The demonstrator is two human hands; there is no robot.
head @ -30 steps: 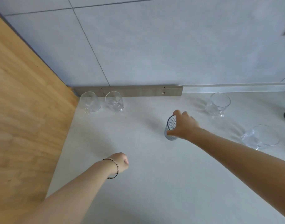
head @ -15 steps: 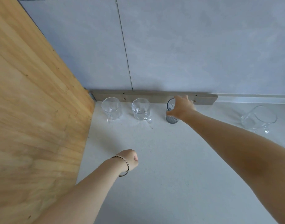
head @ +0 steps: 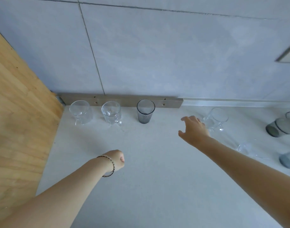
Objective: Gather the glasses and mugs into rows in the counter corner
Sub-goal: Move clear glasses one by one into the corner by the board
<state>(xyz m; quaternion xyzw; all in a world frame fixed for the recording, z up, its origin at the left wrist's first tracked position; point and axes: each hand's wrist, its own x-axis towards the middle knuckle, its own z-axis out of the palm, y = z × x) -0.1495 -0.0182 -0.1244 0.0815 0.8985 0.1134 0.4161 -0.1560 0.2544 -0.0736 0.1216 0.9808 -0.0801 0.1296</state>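
- Since the frame half a second back, our right hand (head: 194,130) has let go of the grey ribbed glass (head: 145,111) and drawn away to the right; the glass now stands alone.
- That glass is upright on the counter (head: 157,186), just before the grey strip (head: 121,101) at the foot of the wall, third in a row from the corner.
- Left of it in the same row we see two clear mugs: the corner mug (head: 80,112) beside the wooden panel (head: 17,120) and the second mug (head: 111,113), each apart from its neighbour.
- Our right hand hovers with fingers spread wide and holds nothing; its fingertips reach the side of a lone clear mug (head: 216,118), but we cannot tell whether they touch it.
- Our left hand (head: 117,160) is curled into a fist with nothing in it, above the counter, a braided bracelet (head: 110,166) on the wrist.
- Well to the right stand two grey tumblers (head: 280,126) (head: 289,159), with a clear glass (head: 244,148) partly hidden behind our right forearm.
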